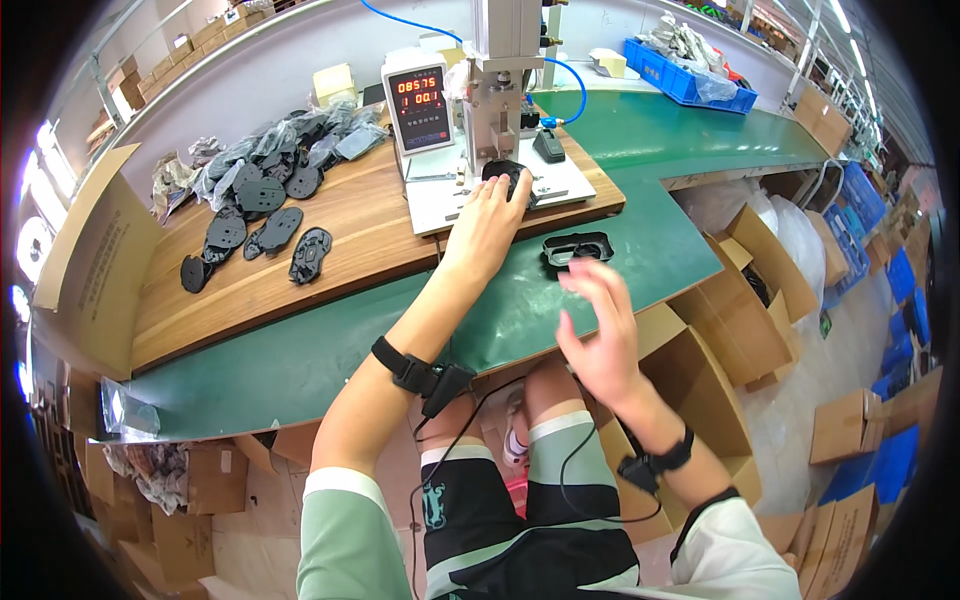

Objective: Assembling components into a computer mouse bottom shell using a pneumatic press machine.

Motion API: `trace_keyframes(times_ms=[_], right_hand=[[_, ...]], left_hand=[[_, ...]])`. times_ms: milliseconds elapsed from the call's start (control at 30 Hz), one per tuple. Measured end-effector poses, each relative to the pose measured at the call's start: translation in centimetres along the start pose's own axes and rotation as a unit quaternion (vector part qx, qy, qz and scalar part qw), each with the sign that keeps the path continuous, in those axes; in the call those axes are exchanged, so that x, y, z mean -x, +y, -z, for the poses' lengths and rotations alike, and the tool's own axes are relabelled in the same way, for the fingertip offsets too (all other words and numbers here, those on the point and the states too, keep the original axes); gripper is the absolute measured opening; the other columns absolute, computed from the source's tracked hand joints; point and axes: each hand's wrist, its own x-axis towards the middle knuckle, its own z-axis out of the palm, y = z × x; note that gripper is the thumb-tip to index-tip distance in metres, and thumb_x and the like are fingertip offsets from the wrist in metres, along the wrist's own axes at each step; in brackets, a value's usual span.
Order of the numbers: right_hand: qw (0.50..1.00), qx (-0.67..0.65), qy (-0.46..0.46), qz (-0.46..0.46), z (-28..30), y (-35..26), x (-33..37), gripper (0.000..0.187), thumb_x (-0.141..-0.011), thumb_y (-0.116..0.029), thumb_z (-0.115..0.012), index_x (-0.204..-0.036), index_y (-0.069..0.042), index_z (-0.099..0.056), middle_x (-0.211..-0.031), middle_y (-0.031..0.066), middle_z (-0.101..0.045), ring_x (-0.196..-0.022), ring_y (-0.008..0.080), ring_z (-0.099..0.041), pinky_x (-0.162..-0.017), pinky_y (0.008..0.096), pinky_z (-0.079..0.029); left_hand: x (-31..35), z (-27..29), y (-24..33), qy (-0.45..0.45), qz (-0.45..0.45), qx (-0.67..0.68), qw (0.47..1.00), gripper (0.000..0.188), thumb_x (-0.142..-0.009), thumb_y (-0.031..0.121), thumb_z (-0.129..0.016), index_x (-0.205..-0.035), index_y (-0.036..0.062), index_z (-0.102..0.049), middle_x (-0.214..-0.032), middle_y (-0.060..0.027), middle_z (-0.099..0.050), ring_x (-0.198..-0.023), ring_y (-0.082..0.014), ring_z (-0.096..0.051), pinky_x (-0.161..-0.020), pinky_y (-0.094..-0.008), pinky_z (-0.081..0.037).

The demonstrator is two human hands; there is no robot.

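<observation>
My left hand reaches to the press and has its fingertips and thumb on a black plastic part under the press head. The hand covers some of that part. My right hand hovers over the green table edge, thumb and fingers apart, holding nothing I can see. Just beyond its fingertips a black plastic housing with a hollow inside lies on the green tabletop. The bench press stands on a white base plate.
Loose black plastic parts and grey bags lie on the wooden board at left. A display box stands beside the press. A blue crate sits at the back right. Open cardboard boxes stand right of the table; thin cables hang from both wrist straps.
</observation>
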Motion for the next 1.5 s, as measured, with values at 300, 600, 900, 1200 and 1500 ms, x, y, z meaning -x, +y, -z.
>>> trace_keyframes(times_ms=[300,600,900,1200,1500], right_hand=[[0.975,0.161,-0.13,0.076,-8.1,8.9,-11.7,0.039,-0.078,0.004,-0.072,-0.116,0.002,-0.064,-0.115,0.0177,-0.067,-0.116,0.0387,-0.064,-0.101,0.0513,-0.052],[0.971,0.17,-0.164,0.04,-7.8,8.3,-12.9,0.037,-0.074,0.005,-0.079,-0.108,-0.005,-0.072,-0.111,0.0092,-0.069,-0.109,0.0332,-0.068,-0.094,0.0453,-0.058],[0.971,0.173,-0.156,0.055,-7.7,8.3,-13.1,0.037,-0.072,0.004,-0.081,-0.107,-0.006,-0.073,-0.108,0.0082,-0.069,-0.106,0.0339,-0.069,-0.092,0.046,-0.057],[0.972,0.171,-0.156,0.049,-7.9,8.3,-13.1,0.037,-0.071,0.005,-0.079,-0.106,-0.006,-0.073,-0.107,0.0093,-0.069,-0.106,0.0344,-0.069,-0.092,0.0466,-0.057],[0.971,0.164,-0.166,0.048,-7.7,7.9,-13.2,0.035,-0.073,0.004,-0.079,-0.106,-0.004,-0.073,-0.107,0.0101,-0.069,-0.106,0.0334,-0.069,-0.093,0.0448,-0.057]], left_hand=[[-0.3,0.3,0.1,0.055,0.011,0.037,0.998,0.077,-0.082,-0.01,-0.068,-0.154,-0.0019,-0.041,-0.116,-0.022,-0.055,-0.102,-0.0414,-0.069,-0.083,-0.0463,-0.061],[6.6,4.8,-8.1,0.042,0.188,-0.09,0.977,0.052,-0.086,0.012,-0.073,-0.135,-0.0008,-0.06,-0.137,-0.0223,-0.058,-0.128,-0.0419,-0.059,-0.111,-0.0567,-0.045],[12.0,3.6,-13.7,-0.058,0.291,-0.073,0.952,0.046,-0.102,0.031,-0.063,-0.137,0.0024,-0.064,-0.141,-0.0255,-0.063,-0.135,-0.0398,-0.057,-0.116,-0.0537,-0.041],[11.4,4.3,-12.3,-0.047,0.232,-0.002,0.972,0.044,-0.099,0.032,-0.073,-0.135,0.0077,-0.069,-0.145,-0.0185,-0.064,-0.137,-0.0385,-0.054,-0.114,-0.0512,-0.042],[10.1,5.0,-12.5,0.129,0.255,0.065,0.956,0.028,-0.112,0.025,-0.056,-0.113,0.0018,-0.072,-0.107,-0.0205,-0.075,-0.103,-0.0436,-0.067,-0.088,-0.0516,-0.053]])
